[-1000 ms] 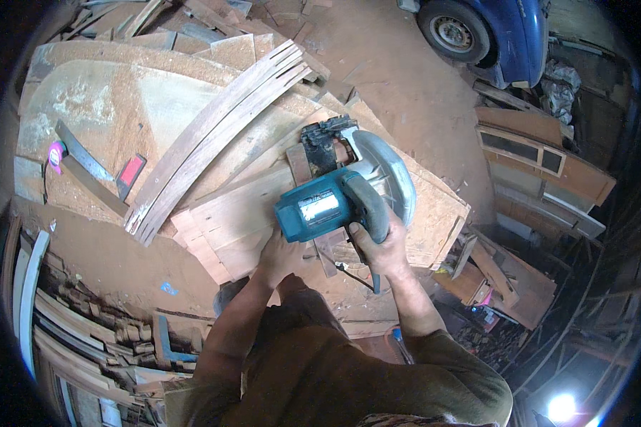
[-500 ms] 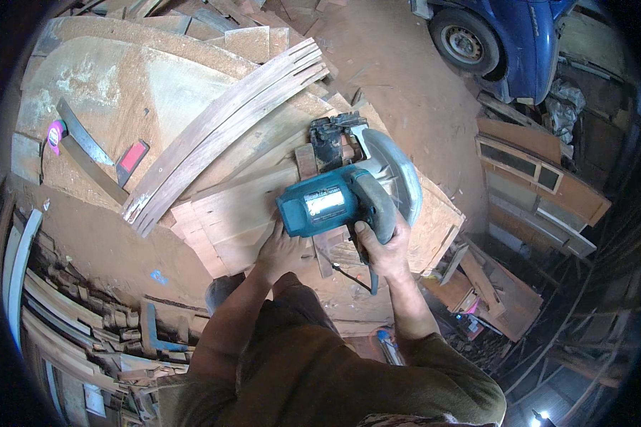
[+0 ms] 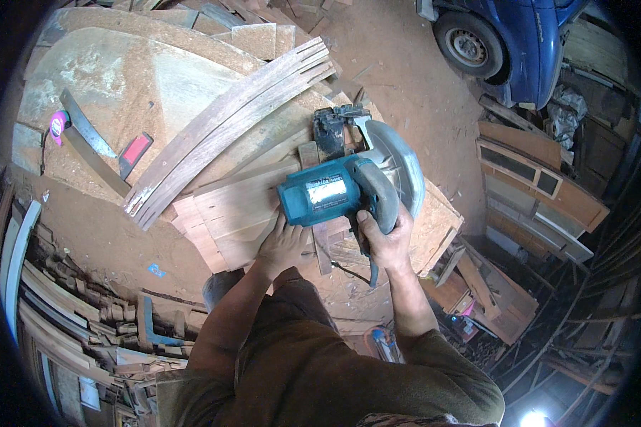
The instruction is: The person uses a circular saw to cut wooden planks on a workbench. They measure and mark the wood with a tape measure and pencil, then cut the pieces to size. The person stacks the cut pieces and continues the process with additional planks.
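Observation:
A teal circular saw (image 3: 349, 181) with a grey blade guard rests on a stack of flat wooden boards (image 3: 228, 213) at the workbench edge. My right hand (image 3: 383, 238) is wrapped round the saw's dark rear handle. My left hand (image 3: 283, 245) lies flat on the boards just below the saw's motor housing, pressing them down. The saw's black cord (image 3: 363, 267) hangs down between my arms.
A bundle of long curved wooden strips (image 3: 228, 128) lies diagonally left of the saw. A sawdust-covered bench (image 3: 100, 78) carries a pink tape roll (image 3: 57, 127) and a red-tipped tool (image 3: 134, 153). Timber offcuts (image 3: 85, 313) pile lower left. A blue vehicle (image 3: 513, 43) stands upper right beside wooden frames (image 3: 541, 178).
The saw and both hands sit slightly further right and higher in the picture than before; the grip on handle and boards is unchanged.

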Tool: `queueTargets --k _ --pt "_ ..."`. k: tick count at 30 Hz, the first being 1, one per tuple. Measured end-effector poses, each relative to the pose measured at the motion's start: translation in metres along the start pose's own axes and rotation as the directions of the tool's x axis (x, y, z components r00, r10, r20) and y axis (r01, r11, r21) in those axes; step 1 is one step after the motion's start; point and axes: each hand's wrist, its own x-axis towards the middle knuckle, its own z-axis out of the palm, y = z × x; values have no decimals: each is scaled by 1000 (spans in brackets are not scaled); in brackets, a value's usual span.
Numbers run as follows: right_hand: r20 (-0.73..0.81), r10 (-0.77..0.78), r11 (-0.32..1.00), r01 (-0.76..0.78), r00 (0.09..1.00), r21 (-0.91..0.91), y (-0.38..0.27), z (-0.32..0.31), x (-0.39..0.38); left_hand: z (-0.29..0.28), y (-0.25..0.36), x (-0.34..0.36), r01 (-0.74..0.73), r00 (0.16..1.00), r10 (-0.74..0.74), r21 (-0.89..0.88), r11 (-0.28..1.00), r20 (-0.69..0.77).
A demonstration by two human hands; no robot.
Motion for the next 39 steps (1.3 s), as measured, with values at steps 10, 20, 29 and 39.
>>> queueTargets --k 10,20,29,39 --pt "-24 -54 998 53 998 -40 -24 7 27 -17 4 -4 53 946 41 277 959 -320" --pt "-145 -122 992 118 982 -37 27 -78 -67 -34 30 -5 109 976 -65 209 972 -207" --pt "-84 -3 800 -48 997 -598 197 -295 -149 -40 72 23 119 842 -47 100 988 -537" --pt "44 184 346 -23 982 -938 490 -237 -146 -51 157 167 27 996 16 467 884 -88"
